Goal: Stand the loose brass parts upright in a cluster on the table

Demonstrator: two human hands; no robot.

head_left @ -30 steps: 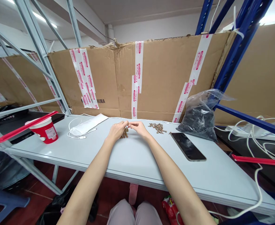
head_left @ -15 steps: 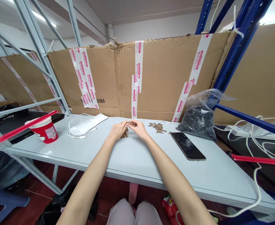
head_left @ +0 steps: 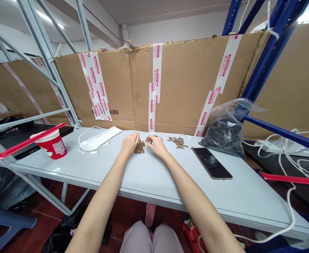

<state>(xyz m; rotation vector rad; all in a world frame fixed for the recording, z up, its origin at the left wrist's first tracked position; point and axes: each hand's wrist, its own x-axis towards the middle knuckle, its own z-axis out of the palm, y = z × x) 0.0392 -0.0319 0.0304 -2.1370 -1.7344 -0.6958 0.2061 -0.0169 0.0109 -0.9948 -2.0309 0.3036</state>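
Note:
Small brass-coloured pieces form a cluster on the light grey table, between my two hands. My left hand rests at the left side of this cluster, its fingers closed; whatever they hold is too small to make out. On the other side, my right hand has its thumb and fingertips drawn together in a pinch near the cluster's upper right, its contents also too small to name. A looser pile of similar brass-coloured pieces lies to the right of my right hand.
A dark phone and a clear bag of black items are on the right. At the left stand a red cup and a white box-like object with a cable. Cardboard walls the back.
My hands, which met at the fingertips above the cluster, have moved apart, left hand to the left and right hand slightly right. More of the brass-coloured cluster shows between them.

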